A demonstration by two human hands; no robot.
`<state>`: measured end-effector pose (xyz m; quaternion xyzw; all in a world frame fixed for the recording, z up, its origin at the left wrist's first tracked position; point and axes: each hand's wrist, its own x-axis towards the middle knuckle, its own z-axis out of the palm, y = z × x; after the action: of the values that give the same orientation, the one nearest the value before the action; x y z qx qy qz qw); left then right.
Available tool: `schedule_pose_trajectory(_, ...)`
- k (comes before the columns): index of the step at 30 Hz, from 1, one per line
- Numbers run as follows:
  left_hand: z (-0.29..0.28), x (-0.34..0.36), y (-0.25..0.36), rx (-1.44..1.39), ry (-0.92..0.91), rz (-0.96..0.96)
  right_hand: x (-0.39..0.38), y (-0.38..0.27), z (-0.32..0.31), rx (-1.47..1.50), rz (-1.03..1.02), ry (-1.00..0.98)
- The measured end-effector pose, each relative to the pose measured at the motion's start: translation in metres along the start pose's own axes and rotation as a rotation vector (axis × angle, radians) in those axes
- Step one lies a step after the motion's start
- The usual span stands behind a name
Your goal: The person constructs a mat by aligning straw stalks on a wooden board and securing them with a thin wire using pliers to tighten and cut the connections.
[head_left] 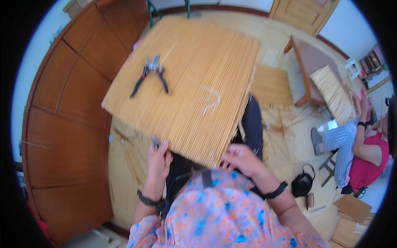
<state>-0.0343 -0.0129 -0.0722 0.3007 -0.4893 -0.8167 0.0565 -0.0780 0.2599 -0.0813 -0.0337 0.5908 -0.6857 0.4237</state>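
A large tan panel of thin, closely laid strips (198, 78), like bamboo or reed, lies across my lap and reaches far forward. On its far left part rest hand pliers or cutters (149, 73) with dark handles spread apart. My left hand (158, 160) is closed at the panel's near edge, around a small grey metal tool (155, 141) whose tip shows above the thumb; its exact kind is unclear. At the near right corner, my right hand (242, 160) has its fingers curled on the panel's edge. Some of those fingertips are hidden.
A wooden cabinet (68, 153) stands along the left. To the right are a low wooden table (308, 72), another strip panel (331, 89) and a seated person (366, 153). A black bag (302, 182) and a flat strip mat (271, 86) lie on the floor.
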Motion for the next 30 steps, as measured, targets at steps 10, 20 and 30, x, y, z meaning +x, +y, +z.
schedule_pose_trajectory(10, -0.014, -0.043, -0.030, -0.057, -0.177, -0.148, 0.009, 0.008, 0.015, -0.028, 0.098, -0.040)
schedule_pose_trajectory(20, 0.000, -0.050, -0.030, 0.016, -0.337, -0.262, 0.026, 0.010, 0.013, 0.097, 0.052, -0.069)
schedule_pose_trajectory(30, 0.000, -0.056, -0.051, 0.142, -0.426, -0.173, 0.037, 0.000, 0.026, 0.316, 0.026, 0.097)
